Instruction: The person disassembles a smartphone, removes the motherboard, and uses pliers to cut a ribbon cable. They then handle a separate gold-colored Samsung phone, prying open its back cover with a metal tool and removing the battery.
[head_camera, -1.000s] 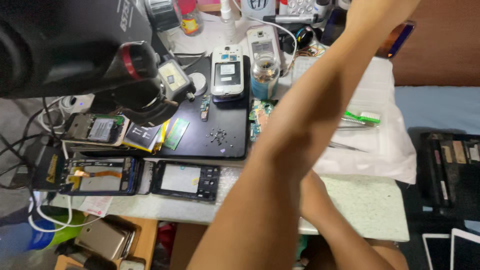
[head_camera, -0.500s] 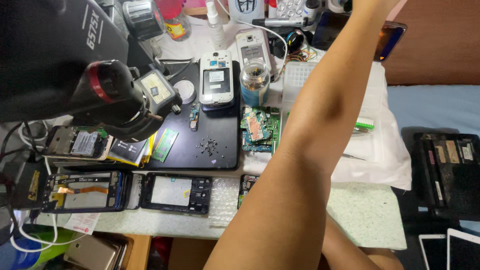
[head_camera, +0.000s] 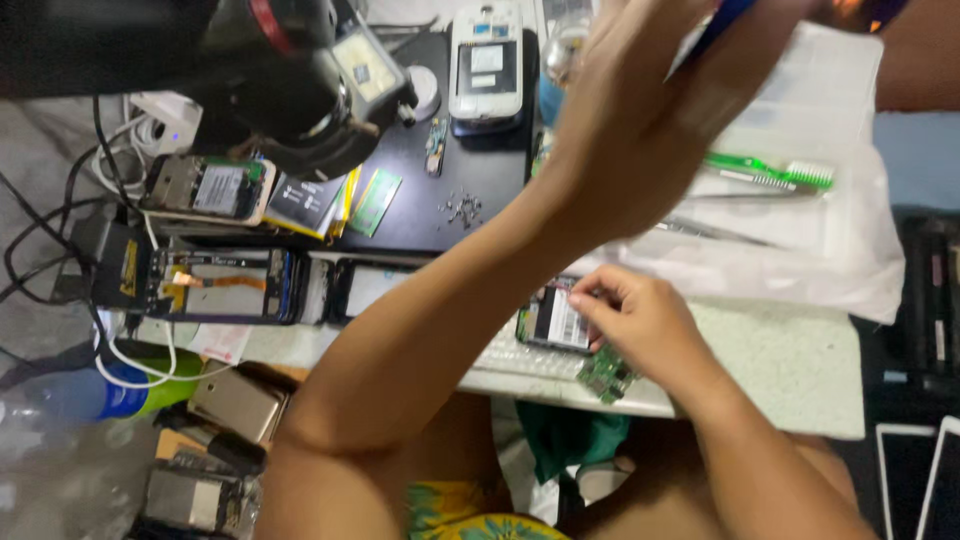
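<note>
My right hand (head_camera: 640, 320) pinches the opened phone (head_camera: 553, 322) at the table (head_camera: 790, 360) edge, the phone lying at 9 o'clock from it, long axis toward 12. My left hand (head_camera: 640, 130), blurred, is raised; grip cannot be determined.

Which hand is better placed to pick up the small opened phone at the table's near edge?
Probably the right. The right hand has its fingertips on the opened phone, next to a green circuit board. The left hand is raised, blurred, and well away over the black mat.
</note>
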